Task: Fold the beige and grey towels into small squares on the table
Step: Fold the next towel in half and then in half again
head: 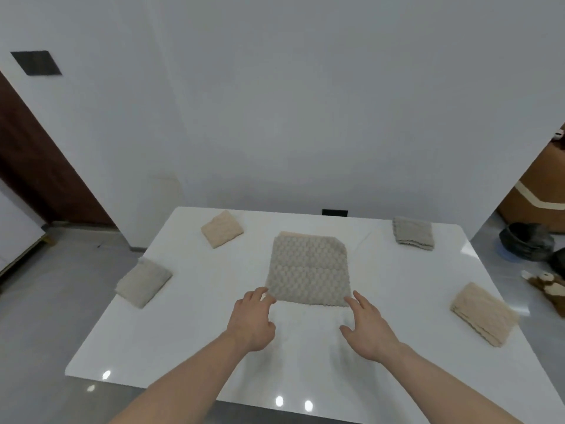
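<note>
while your left hand (pixel 252 321) and right hand (pixel 368 327) hover with fingers spread and holding nothing, their tips just reach the near edge of the grey towel (pixel 308 269) at the middle of the table (pixel 189 341). it lies half-folded (a crease runs across it) over a beige layer peeking out at its far edge. four small squares look done: beige towel (pixel 483 313) at your right, pale towel (pixel 143 283) at your left, far beige towel (pixel 222 228) and far grey towel (pixel 412 233). the middle towel's remaining folds are left.
</note>
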Demonstrator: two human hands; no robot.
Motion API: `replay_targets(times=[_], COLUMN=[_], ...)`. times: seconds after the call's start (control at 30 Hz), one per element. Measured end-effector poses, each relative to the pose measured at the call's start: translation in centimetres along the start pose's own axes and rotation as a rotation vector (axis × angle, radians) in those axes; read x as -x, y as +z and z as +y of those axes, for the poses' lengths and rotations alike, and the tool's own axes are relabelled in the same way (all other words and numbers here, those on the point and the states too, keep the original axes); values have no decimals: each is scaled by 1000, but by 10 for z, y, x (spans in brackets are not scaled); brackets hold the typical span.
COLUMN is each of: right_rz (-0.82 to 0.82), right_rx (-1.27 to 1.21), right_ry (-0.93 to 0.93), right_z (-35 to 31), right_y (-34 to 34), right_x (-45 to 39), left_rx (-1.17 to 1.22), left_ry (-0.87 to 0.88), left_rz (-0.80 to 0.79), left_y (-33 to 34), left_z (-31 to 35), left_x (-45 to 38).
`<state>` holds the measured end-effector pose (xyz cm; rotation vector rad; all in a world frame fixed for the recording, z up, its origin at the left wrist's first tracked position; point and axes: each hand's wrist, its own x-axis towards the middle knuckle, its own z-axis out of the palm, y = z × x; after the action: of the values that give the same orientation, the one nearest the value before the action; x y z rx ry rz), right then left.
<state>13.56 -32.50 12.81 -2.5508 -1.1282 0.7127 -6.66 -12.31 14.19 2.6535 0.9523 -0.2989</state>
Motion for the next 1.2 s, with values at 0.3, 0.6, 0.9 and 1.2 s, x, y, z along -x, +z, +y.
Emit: replay_targets(times=[0.3,0.6,0.9,1.2], right_rz=[69,220,671,788], right_rx=[-58,-70,-27,-68], right_ry=[82,55,1,-76], right_z=[-15,34,72,79], right_y=[36,99,180,186], right_x=[-29,-121,-170,-172], left_rx=[-49,17,195,278], left_ry=[95,205,248,278], left_rz=[-56,74,514,646], left_y=[23,97,193,201], left_z=[-45,-52,-73,-75], left_x=[-50,-144,-182,-183])
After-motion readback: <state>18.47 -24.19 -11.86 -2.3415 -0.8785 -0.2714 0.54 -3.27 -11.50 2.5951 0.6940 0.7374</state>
